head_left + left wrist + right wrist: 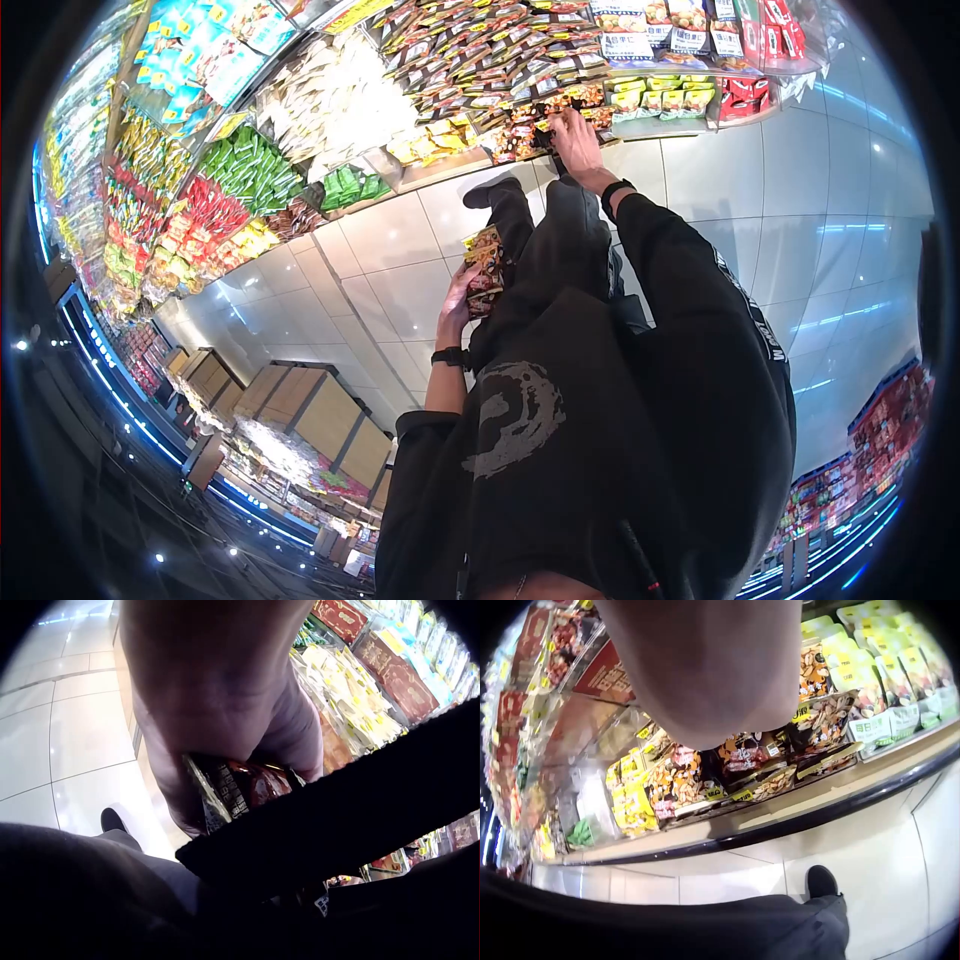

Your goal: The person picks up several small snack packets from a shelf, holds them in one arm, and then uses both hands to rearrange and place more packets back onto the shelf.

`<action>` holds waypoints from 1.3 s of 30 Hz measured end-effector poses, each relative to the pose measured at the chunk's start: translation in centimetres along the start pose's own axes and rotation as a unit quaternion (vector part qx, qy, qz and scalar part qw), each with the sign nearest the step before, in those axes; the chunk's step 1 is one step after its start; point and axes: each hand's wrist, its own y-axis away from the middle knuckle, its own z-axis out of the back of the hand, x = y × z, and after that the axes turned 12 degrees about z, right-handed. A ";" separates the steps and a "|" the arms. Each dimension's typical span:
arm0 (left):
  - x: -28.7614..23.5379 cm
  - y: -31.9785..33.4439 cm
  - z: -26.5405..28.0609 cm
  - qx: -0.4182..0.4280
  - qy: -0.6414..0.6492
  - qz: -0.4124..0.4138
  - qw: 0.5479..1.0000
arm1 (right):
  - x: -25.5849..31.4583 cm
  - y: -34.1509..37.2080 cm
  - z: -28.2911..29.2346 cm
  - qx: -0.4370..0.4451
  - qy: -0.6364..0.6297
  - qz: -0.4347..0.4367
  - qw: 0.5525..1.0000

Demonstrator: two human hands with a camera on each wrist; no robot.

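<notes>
My left hand (459, 294) grips a small stack of snack packets (484, 262), dark and orange, beside my left leg. In the left wrist view the dark, shiny end of a snack packet (255, 784) shows between thumb and fingers, partly covered by a black strap. My right hand (577, 146) reaches down into the front bin of the shelf, its fingers at the nut packets (522, 134). In the right wrist view these nut packets (676, 780) are black and orange with pictured nuts; the hand's own fingertips are hidden there.
Yellow packets (633, 796) lie left of the nut packets, and green-white packets (889, 697) stand to the right. A dark rail (780, 823) runs along the shelf's front edge. Tiled floor (400, 222) lies before the shelf. Cardboard boxes (300, 400) stand behind at left.
</notes>
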 end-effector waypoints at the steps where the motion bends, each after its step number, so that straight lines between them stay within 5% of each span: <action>1: 0.0 -0.1 0.0 0.004 0.000 -0.003 1.000 | 0.1 -0.1 -0.2 -0.025 -0.044 -0.063 0.997; 3: 0.0 -0.1 -0.1 0.008 -0.001 -0.005 1.000 | 0.5 -0.4 -0.4 -0.027 -0.122 -0.172 0.977; 7: 0.2 -0.2 0.2 0.011 0.002 -0.001 1.000 | 1.1 0.3 -2.7 0.029 -0.144 -0.217 0.965; 14: 0.7 -0.3 0.0 -0.007 -0.004 0.005 1.000 | 2.6 -0.9 -3.3 0.045 0.010 -0.290 0.956; 21: 0.8 -0.3 0.0 -0.021 -0.024 0.013 0.999 | 2.3 -0.9 -3.3 0.000 -0.017 -0.267 0.963; 28: 0.9 -1.1 0.2 0.014 -0.014 0.016 1.000 | 2.6 -0.4 -3.4 0.071 0.003 -0.230 0.971; 39: 1.5 -0.9 0.7 0.018 0.010 0.047 0.999 | 1.8 -0.2 -3.2 0.049 0.010 -0.205 0.977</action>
